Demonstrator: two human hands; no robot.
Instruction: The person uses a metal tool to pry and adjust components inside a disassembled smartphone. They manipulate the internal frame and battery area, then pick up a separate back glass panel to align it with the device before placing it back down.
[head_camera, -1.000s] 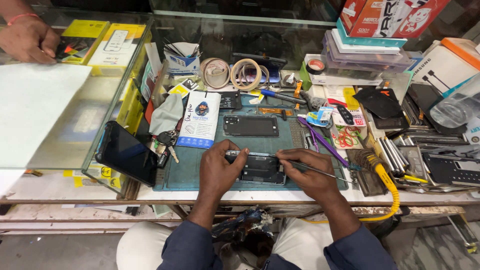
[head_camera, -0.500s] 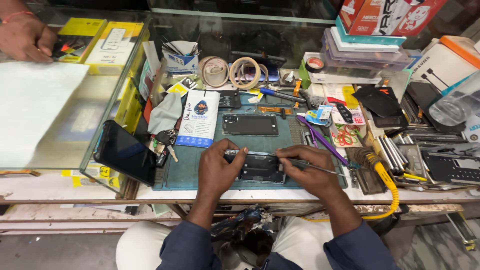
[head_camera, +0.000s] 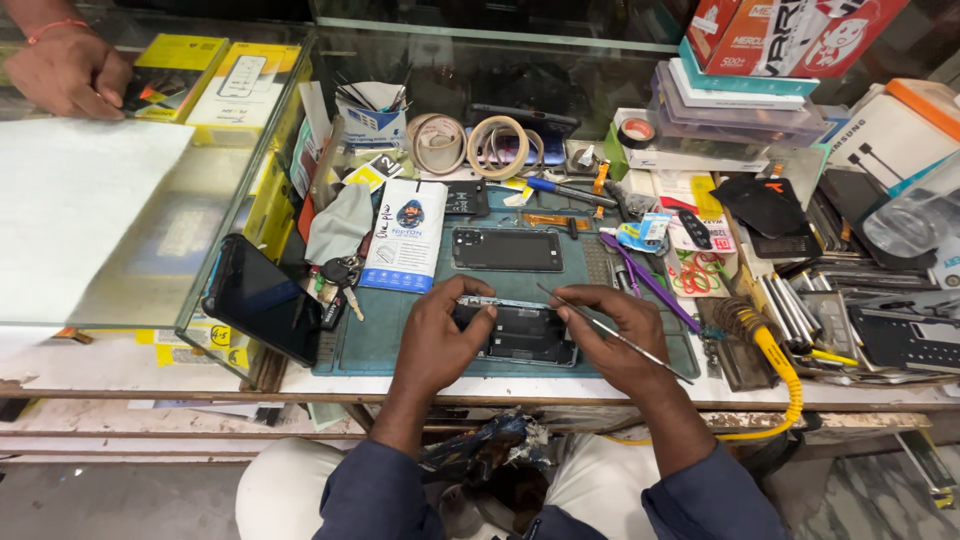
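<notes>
An opened black phone (head_camera: 517, 333) lies on the green work mat (head_camera: 390, 345) near the bench's front edge. My left hand (head_camera: 435, 340) grips its left end. My right hand (head_camera: 612, 335) rests on its right end and holds a thin metal tool (head_camera: 612, 332) that slants from the phone's top edge down to the right. A black phone back cover (head_camera: 507, 249) lies flat on the mat just beyond.
A dark phone (head_camera: 262, 297) leans on the glass case at left, keys (head_camera: 338, 275) beside it. Tape rolls (head_camera: 482, 146), a white packet (head_camera: 405, 236), purple tweezers (head_camera: 648, 282), a yellow-handled soldering iron (head_camera: 775, 355) and stacked boxes crowd the bench. Another person's hand (head_camera: 68, 72) rests top left.
My hands stay on the phone. The thin tool is now lifted off the phone's edge and slants across my right hand. The other person's hand has shifted slightly.
</notes>
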